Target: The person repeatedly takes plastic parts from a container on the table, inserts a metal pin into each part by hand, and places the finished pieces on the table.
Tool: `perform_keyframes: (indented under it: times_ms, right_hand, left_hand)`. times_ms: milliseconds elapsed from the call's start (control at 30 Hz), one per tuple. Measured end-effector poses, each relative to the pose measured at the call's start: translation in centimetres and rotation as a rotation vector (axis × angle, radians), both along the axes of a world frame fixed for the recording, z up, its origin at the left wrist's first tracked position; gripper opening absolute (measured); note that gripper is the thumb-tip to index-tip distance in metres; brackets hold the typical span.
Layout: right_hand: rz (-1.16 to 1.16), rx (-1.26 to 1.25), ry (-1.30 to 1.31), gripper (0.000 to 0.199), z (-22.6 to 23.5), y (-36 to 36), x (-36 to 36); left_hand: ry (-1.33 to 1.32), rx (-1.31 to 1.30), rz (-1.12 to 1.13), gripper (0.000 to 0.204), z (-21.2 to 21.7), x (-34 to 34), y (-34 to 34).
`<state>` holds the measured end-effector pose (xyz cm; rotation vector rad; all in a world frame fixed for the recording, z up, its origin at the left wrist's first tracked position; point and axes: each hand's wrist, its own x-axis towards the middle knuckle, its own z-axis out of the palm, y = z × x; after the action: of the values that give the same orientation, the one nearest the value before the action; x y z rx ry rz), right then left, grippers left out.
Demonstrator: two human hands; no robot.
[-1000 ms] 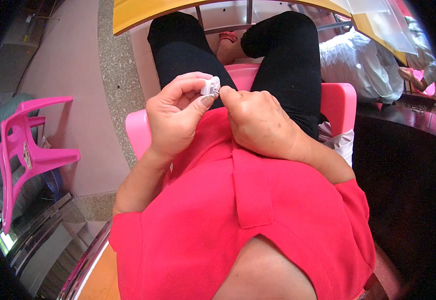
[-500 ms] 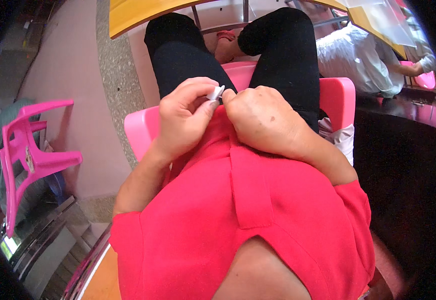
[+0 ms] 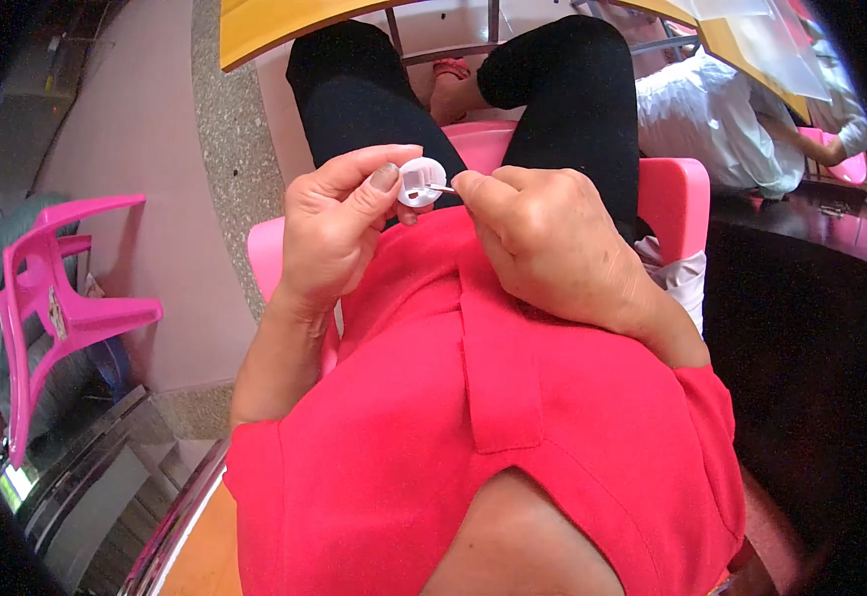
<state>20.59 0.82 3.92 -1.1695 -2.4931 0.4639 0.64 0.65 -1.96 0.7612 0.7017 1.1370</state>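
A small round white plastic piece (image 3: 433, 170) with a recess and a dark slot is pinched between the thumb and fingers of my left hand (image 3: 329, 223). Its recessed face is turned up, above my lap. My right hand (image 3: 563, 233) is closed on a thin metal tool (image 3: 440, 188), most of which the fingers hide. The tool's tip reaches over the recess; whether it touches the plastic, I cannot tell.
A yellow tabletop edge (image 3: 294, 30) runs across the far side over my knees. Between my legs shows a pink seat (image 3: 483, 144). On the left is a pink plastic chair (image 3: 66, 288). At the far right another person in white clothing (image 3: 712, 119) sits near a translucent sheet (image 3: 761, 45).
The white piece has turned from edge-on to show its recessed face. My left hand has rotated with it, and the metal tool in my right hand now shows clearly against it.
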Motion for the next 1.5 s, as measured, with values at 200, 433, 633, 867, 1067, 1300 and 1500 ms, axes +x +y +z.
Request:
perform_keyframes:
  times_ms: [200,433,633,867,1067,1300,1500]
  right_hand:
    - [0.049,0.060,-0.122,0.014,0.3,0.1,-0.3]
    - [0.060,-0.015,-0.256,0.013,0.6,0.3,-0.8]
    - [0.091,-0.102,-0.393,0.017,1.0,0.5,-1.4]
    - [0.266,-0.137,-0.362,0.015,0.2,1.7,-1.1]
    - [0.303,-0.158,-0.377,0.014,-0.1,2.1,-0.5]
    - [0.049,-0.172,0.091,0.008,-0.4,3.1,1.5]
    - [0.039,-0.221,0.206,0.012,-0.7,3.5,2.7]
  left_hand:
    - [0.203,0.070,0.024,0.020,-0.1,0.2,-0.3]
    - [0.344,0.111,0.040,0.019,-0.1,0.5,-0.2]
    - [0.366,0.088,0.039,0.018,-0.4,0.5,-0.4]
    - [0.492,0.075,0.057,0.013,0.1,0.9,-0.8]
    - [0.517,0.091,0.033,0.012,-0.1,1.4,-1.1]
    - [0.054,-0.064,0.001,0.019,0.4,0.4,0.3]
    - [0.030,-0.063,0.017,0.021,0.7,0.0,0.8]
